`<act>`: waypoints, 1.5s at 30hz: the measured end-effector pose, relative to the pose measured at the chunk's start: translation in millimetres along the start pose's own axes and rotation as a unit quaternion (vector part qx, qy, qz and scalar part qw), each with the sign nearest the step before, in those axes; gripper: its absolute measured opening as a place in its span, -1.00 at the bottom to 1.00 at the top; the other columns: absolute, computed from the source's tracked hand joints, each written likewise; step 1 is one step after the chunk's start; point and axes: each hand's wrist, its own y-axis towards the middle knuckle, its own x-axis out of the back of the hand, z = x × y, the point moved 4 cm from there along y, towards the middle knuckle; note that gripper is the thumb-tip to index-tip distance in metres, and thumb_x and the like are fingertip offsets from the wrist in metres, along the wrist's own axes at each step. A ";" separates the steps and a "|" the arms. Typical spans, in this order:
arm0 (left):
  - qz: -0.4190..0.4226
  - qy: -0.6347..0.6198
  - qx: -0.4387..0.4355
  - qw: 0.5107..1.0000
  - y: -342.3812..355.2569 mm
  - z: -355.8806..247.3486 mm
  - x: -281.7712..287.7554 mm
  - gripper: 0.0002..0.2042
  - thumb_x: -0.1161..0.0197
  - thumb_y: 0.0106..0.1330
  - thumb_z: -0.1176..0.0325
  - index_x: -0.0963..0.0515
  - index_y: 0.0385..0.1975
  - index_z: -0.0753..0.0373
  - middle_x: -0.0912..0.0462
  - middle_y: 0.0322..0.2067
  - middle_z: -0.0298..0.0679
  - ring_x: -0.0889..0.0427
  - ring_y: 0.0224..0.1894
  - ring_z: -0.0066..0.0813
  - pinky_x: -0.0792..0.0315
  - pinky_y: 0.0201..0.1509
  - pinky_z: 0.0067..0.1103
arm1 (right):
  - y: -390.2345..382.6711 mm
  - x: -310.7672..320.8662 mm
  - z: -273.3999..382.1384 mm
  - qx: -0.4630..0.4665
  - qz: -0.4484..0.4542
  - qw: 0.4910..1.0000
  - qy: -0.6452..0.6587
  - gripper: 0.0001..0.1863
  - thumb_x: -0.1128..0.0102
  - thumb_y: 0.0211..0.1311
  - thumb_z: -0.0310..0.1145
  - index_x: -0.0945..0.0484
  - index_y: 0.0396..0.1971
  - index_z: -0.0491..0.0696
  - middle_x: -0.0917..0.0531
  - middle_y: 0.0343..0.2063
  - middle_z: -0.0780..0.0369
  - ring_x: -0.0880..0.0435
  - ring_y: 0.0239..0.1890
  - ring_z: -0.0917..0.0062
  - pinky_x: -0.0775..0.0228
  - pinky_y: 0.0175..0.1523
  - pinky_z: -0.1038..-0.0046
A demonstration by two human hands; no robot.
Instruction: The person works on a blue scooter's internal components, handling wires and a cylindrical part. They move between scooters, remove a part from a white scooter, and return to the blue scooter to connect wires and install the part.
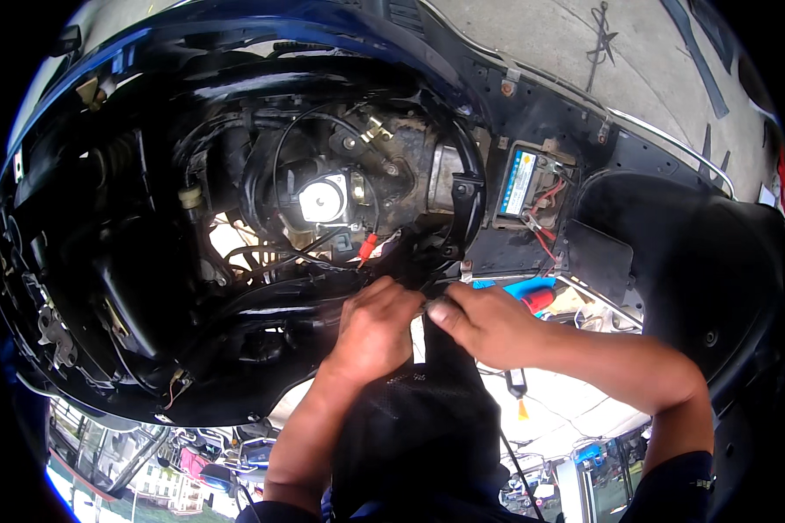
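Note:
My left hand (pixel 379 327) and my right hand (pixel 484 322) meet over the near edge of an opened motor scooter's black frame (pixel 262 312). The fingers of both hands are curled and pressed together, almost touching each other. Between them is something small and dark, mostly hidden, and I cannot tell what it is. Just beyond my left hand a red plug-like piece (pixel 368 247) sits by the dark cables. The engine (pixel 392 166) lies exposed farther in, with a round white part (pixel 323 200) on it.
A battery (pixel 519 185) with red leads sits in the footboard to the right. The black seat-like panel (pixel 680 261) lies beyond it. Near my right forearm are a red-handled tool (pixel 539 301) and a brush-like tool (pixel 519 397). Concrete floor (pixel 549 44) shows at the far side.

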 end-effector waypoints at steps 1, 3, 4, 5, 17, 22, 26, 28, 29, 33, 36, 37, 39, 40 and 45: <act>-0.007 -0.003 0.006 1.000 -3.0 1.2 -2.8 -0.78 -0.17 -0.20 0.66 -0.55 -0.49 0.28 -0.49 -0.56 -0.18 -0.51 -0.45 -0.16 -0.44 -0.41 -0.32 | 1.9 -1.4 -3.2 0.069 -0.031 0.992 -0.103 -0.54 0.14 0.51 -0.02 -0.39 -0.38 -0.15 -0.52 -0.67 0.25 -0.53 -0.64 0.49 -0.28 -0.55 0.40; 0.018 0.003 -0.009 1.000 -3.4 -1.4 -6.7 -0.78 -0.16 -0.22 0.66 -0.55 -0.50 0.28 -0.49 -0.56 -0.18 -0.51 -0.45 -0.16 -0.44 -0.41 -0.33 | 0.1 -4.3 -9.4 0.089 -0.045 0.986 -0.135 -0.53 0.14 0.50 -0.03 -0.40 -0.42 -0.16 -0.52 -0.68 0.24 -0.54 -0.63 0.48 -0.29 -0.54 0.42; 0.033 0.010 -0.016 0.999 -4.4 4.1 -6.7 -0.78 -0.16 -0.22 0.66 -0.54 -0.50 0.28 -0.49 -0.56 -0.18 -0.50 -0.45 -0.16 -0.44 -0.40 -0.33 | 4.4 -9.7 -13.7 0.044 -0.030 0.997 -0.061 -0.54 0.13 0.50 -0.04 -0.40 -0.44 -0.15 -0.51 -0.69 0.24 -0.53 -0.64 0.48 -0.27 -0.55 0.43; 0.043 0.023 -0.015 0.999 -6.3 4.3 -4.8 -0.78 -0.16 -0.23 0.66 -0.54 -0.50 0.28 -0.48 -0.57 -0.18 -0.50 -0.45 -0.15 -0.44 -0.40 -0.34 | 1.8 -17.8 -11.2 -0.009 -0.006 1.000 0.015 -0.54 0.13 0.49 -0.05 -0.40 -0.46 -0.14 -0.50 -0.70 0.23 -0.53 -0.65 0.48 -0.26 -0.57 0.44; 0.008 -0.026 0.007 1.000 -5.5 -1.0 0.3 -0.72 -0.12 -0.19 0.72 -0.56 -0.42 0.31 -0.50 -0.53 -0.16 -0.52 -0.39 -0.12 -0.48 -0.29 -0.31 | -18.8 11.7 13.5 0.500 -0.073 0.722 -0.473 -0.62 -0.25 0.12 -0.28 -0.57 -0.08 -0.14 -0.53 -0.45 0.12 -0.61 -0.39 0.37 -0.49 -0.45 0.42; 0.002 -0.029 0.006 1.000 -3.7 6.5 3.0 -0.75 -0.13 -0.22 0.71 -0.56 -0.47 0.31 -0.49 -0.55 -0.17 -0.50 -0.42 -0.12 -0.45 -0.34 -0.31 | 16.3 7.3 10.2 0.569 -0.045 0.768 -0.291 -0.67 -0.44 -0.12 -0.50 -0.40 -0.43 -0.15 -0.50 -0.60 0.22 -0.56 -0.68 0.40 -0.35 -0.69 0.38; -0.016 -0.036 0.002 0.999 -4.0 8.9 1.9 -0.74 -0.13 -0.28 0.69 -0.55 -0.50 0.30 -0.45 -0.57 -0.18 -0.48 -0.45 -0.13 -0.41 -0.38 -0.31 | 21.8 -0.9 -2.6 0.502 -0.069 0.849 -0.147 -0.62 -0.42 -0.06 -0.53 -0.37 -0.29 -0.16 -0.53 -0.57 0.19 -0.58 -0.66 0.43 -0.31 -0.66 0.40; 0.004 -0.023 -0.003 1.000 0.4 8.4 0.1 -0.74 -0.14 -0.29 0.67 -0.55 -0.50 0.29 -0.44 -0.58 -0.20 -0.47 -0.45 -0.14 -0.40 -0.39 -0.31 | 19.5 -6.5 -14.5 0.439 -0.123 0.887 -0.076 -0.65 -0.39 0.01 -0.52 -0.37 -0.28 -0.16 -0.52 -0.57 0.22 -0.52 -0.69 0.50 -0.28 -0.66 0.44; 0.016 -0.014 -0.001 1.000 -2.8 6.8 0.5 -0.74 -0.15 -0.29 0.67 -0.55 -0.51 0.28 -0.43 -0.59 -0.20 -0.47 -0.45 -0.14 -0.40 -0.39 -0.31 | 15.7 -14.2 -17.7 0.405 -0.147 0.902 -0.036 -0.66 -0.37 0.04 -0.52 -0.37 -0.27 -0.16 -0.52 -0.58 0.24 -0.50 -0.71 0.53 -0.26 -0.66 0.46; 0.018 0.024 0.001 1.000 -1.8 8.9 1.5 -0.78 -0.17 -0.28 0.63 -0.53 -0.53 0.26 -0.42 -0.58 -0.21 -0.47 -0.45 -0.16 -0.40 -0.39 -0.32 | 10.4 -48.2 0.4 -0.208 -0.105 0.741 0.629 -0.79 -0.04 0.34 -0.34 -0.30 -0.49 -0.02 -0.25 -0.80 0.36 -0.19 -0.82 0.65 0.05 -0.71 0.54; 0.041 0.042 -0.020 0.998 -7.6 0.1 -1.9 -0.81 -0.19 -0.25 0.62 -0.52 -0.54 0.26 -0.45 -0.56 -0.21 -0.51 -0.39 -0.18 -0.45 -0.31 -0.36 | 2.8 -45.6 -13.1 -0.239 -0.079 0.729 0.637 -0.79 -0.09 0.31 -0.30 -0.31 -0.49 0.01 -0.23 -0.78 0.37 -0.14 -0.82 0.66 0.10 -0.70 0.59; 0.086 0.036 -0.001 0.996 -7.8 -2.1 -6.7 -0.80 -0.22 -0.17 0.62 -0.58 -0.47 0.29 -0.51 -0.53 -0.22 -0.55 -0.32 -0.19 -0.48 -0.21 -0.36 | -2.6 -42.2 -21.2 -0.256 -0.069 0.730 0.630 -0.80 -0.09 0.31 -0.31 -0.32 -0.48 0.01 -0.24 -0.77 0.36 -0.14 -0.82 0.66 0.10 -0.70 0.59; 0.074 -0.004 0.030 0.997 -11.7 -5.7 -3.1 -0.75 -0.30 -0.04 0.64 -0.61 -0.30 0.34 -0.58 -0.40 -0.14 -0.56 -0.26 -0.09 -0.49 -0.17 -0.31 | -7.9 -33.5 -24.1 -0.193 -0.074 0.782 0.589 -0.85 -0.15 0.32 -0.31 -0.40 -0.37 -0.03 -0.29 -0.75 0.37 -0.17 -0.80 0.69 0.09 -0.70 0.60; 0.052 -0.029 0.045 0.997 -7.0 -10.0 4.4 -0.74 -0.31 0.01 0.62 -0.60 -0.24 0.33 -0.60 -0.30 -0.11 -0.57 -0.19 -0.06 -0.49 -0.10 -0.31 | -11.0 -33.5 -27.8 -0.155 -0.095 0.810 0.558 -0.85 -0.16 0.32 -0.31 -0.42 -0.35 -0.04 -0.30 -0.75 0.38 -0.16 -0.80 0.71 0.10 -0.70 0.60; 0.069 0.084 0.232 0.967 6.7 19.0 48.2 -0.79 -0.20 0.14 0.63 -0.58 -0.21 0.35 -0.62 -0.20 0.03 -0.57 -0.06 0.05 -0.44 0.04 -0.25 | -1.2 -32.8 -48.8 -0.061 -0.129 0.835 0.531 -0.82 -0.24 0.28 -0.32 -0.45 -0.26 -0.07 -0.36 -0.72 0.34 -0.26 -0.78 0.68 0.01 -0.70 0.60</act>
